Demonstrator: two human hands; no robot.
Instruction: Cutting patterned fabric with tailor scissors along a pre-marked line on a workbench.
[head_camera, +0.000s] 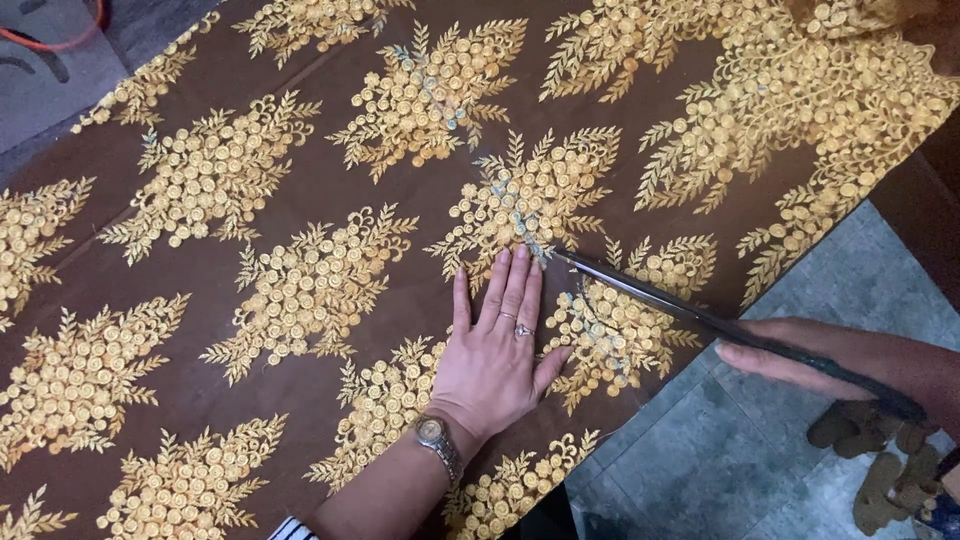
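- While the brown fabric with gold embroidered flower clusters (300, 190) lies spread wide across the view, it is pressed flat by the left hand (495, 350), palm down, fingers stretched out and close together; nothing is grasped by this hand.
- A ring is worn on one finger of that hand, and a metal wristwatch (437, 440) is seen at the wrist.
- The long dark-bladed scissors (700, 315) are held by the right hand (800, 360), which is clenched around the handle end at the right side.
- The blades are laid low over the cloth, and their tip is set just beside the left fingertips (520, 258), at the edge of one gold motif.
- The right edge of the fabric is seen ending over a grey stone-like floor (720, 460).
- Some brown fabric scraps (880, 450) are scattered on that floor, below the right forearm.
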